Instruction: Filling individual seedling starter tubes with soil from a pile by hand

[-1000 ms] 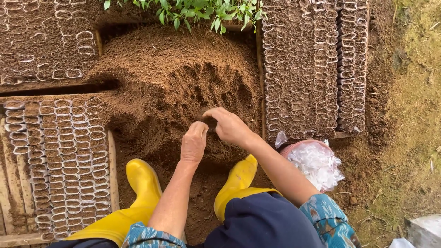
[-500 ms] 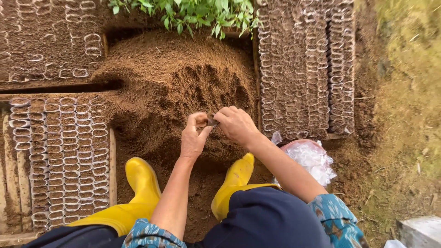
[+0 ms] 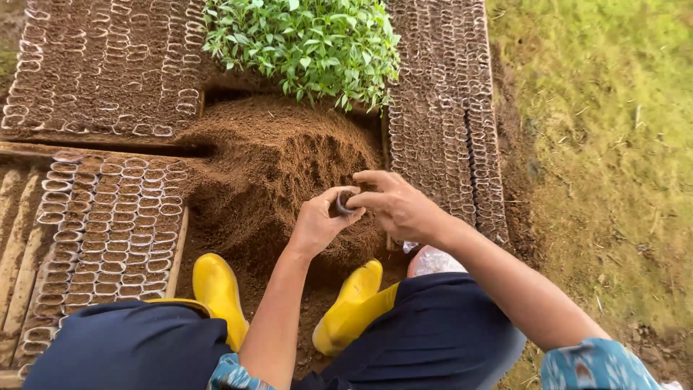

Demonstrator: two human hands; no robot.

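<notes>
Crouching over a mound of brown soil (image 3: 281, 173), the person holds a small dark grow bag (image 3: 343, 204) between both hands, just above the near slope of the heap. The left hand (image 3: 317, 225) is curled, thumb and fingers pinching the bag's near side. The right hand (image 3: 393, 206) pinches its far side, index finger stretched over the top, the other fingers loosely bent. The bag is short, tube-shaped, dark, with its mouth partly open; what it contains cannot be made out.

Rows of like bags stand packed upright on three sides. The block at left (image 3: 108, 238) holds bags filled with brown soil, framed by wooden slats. The block at upper left (image 3: 101, 65) and the long block at right (image 3: 440, 123) are likewise filled to the rim. A clump of green seedlings (image 3: 303, 43) stands beyond the mound, between the two far blocks.

Two yellow rubber boots (image 3: 216, 289) rest at the foot of the heap. A clear plastic bundle (image 3: 433, 260) lies beside the right knee. Grass (image 3: 599, 144) borders the right side.
</notes>
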